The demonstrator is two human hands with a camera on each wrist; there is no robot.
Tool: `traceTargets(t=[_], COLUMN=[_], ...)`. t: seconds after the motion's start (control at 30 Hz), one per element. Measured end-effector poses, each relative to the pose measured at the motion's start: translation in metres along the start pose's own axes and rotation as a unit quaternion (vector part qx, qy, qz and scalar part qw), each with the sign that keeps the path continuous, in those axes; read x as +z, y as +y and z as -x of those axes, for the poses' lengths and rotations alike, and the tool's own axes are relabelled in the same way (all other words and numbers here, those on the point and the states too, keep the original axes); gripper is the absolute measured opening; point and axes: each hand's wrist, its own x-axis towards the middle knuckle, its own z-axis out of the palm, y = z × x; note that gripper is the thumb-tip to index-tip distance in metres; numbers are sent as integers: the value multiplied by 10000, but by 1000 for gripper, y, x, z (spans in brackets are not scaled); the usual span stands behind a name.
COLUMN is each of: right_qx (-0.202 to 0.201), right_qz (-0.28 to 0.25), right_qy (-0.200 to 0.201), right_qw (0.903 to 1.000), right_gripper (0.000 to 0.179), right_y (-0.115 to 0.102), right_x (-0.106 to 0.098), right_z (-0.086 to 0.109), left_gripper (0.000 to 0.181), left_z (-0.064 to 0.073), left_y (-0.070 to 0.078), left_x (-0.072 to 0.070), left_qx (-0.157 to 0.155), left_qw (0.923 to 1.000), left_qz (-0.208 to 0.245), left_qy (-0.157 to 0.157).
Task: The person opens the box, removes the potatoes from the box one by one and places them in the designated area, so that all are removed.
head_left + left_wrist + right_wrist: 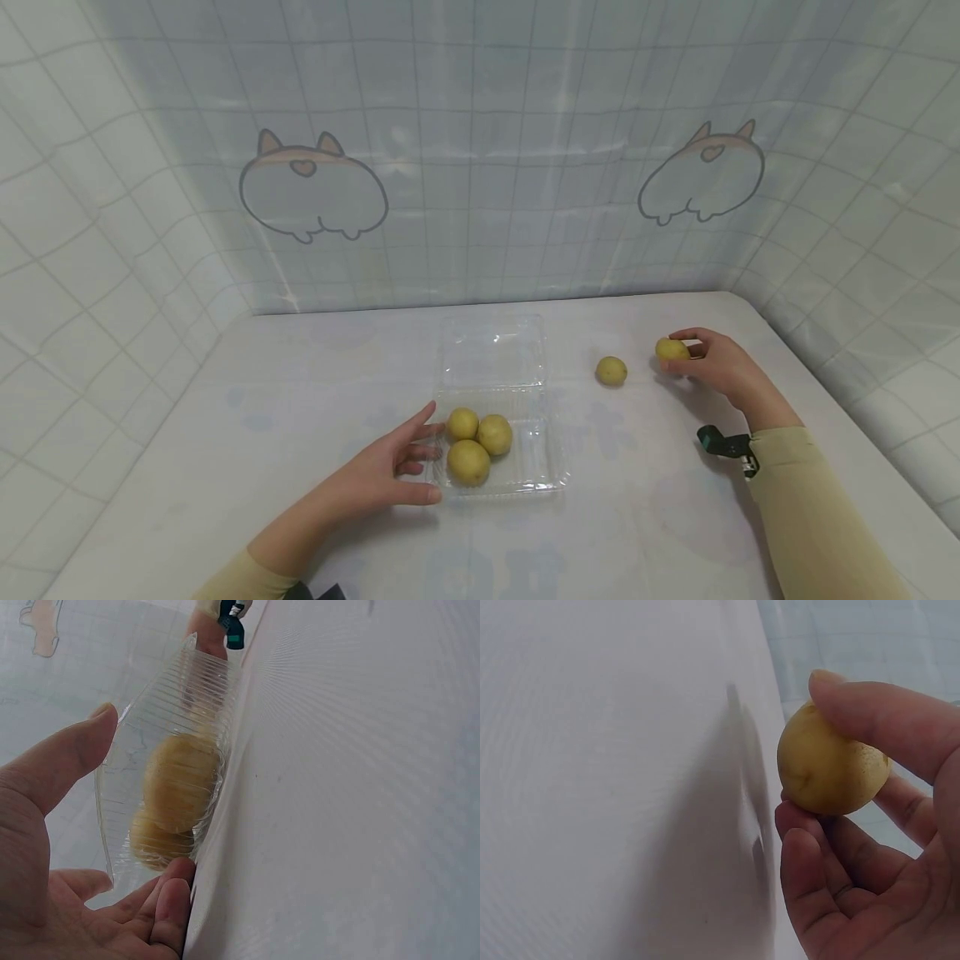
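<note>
My right hand (pixel 716 367) pinches a small yellow potato (pixel 829 761) between thumb and fingers, at the right of the table. To its left, a second potato (pixel 611 371) lies on the cloth. A clear plastic clamshell box (pixel 531 467) stands in the middle with its lid (pixel 491 350) folded back, away from me. Three potatoes (pixel 468 462) sit together in the left half of its base. My left hand (pixel 375 475) is beside the box's left wall, thumb and fingers spread, fingertips right at the ribbed side (pixel 150 697) in the left wrist view.
A pale patterned cloth (pixel 315 367) covers the table. Behind it hangs a gridded curtain (pixel 510 233) with cartoon animal drawings, and similar sheets rise at the left and right. A dark device (pixel 726 443) is strapped to the right wrist.
</note>
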Motion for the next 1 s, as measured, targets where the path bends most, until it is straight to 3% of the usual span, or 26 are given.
traceTargets(t=[0.3, 0.57, 1.0], right_qx=[55, 45, -90], right_qz=[83, 339, 715], right_qy=[29, 105, -37], right_qw=[9999, 9994, 9974], right_gripper=[77, 73, 72], right_y=[5, 7, 1], right_x=[2, 2, -1], right_z=[-2, -2, 1], left_gripper=[107, 106, 108], left_z=[1, 0, 1], left_y=[4, 2, 2], left_x=[1, 0, 1], left_qx=[-155, 13, -153], left_qw=[9999, 10000, 9999], left_qz=[-5, -28, -34], left_qy=[30, -21, 28])
